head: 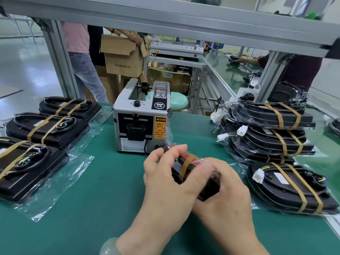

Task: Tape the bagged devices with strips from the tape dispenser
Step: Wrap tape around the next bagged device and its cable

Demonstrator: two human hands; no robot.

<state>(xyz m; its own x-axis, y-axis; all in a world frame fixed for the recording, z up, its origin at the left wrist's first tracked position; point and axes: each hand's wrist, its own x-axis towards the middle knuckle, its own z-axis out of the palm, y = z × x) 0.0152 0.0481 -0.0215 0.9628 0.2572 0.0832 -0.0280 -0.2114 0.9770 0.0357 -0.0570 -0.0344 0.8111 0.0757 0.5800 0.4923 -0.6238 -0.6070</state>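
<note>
At six o'clock from the tape dispenser (141,122), left hand (165,173) and right hand (226,192) are gripping a bagged device (211,187); pressing its tape strip (186,165) taut is probably mattering most.

A green table (110,190) has a grey metal frame (165,21) over it. Behind it a person in a pink top (76,37) stands by a brown box (121,59). A green stool (179,102) sits just past the table edge.
</note>
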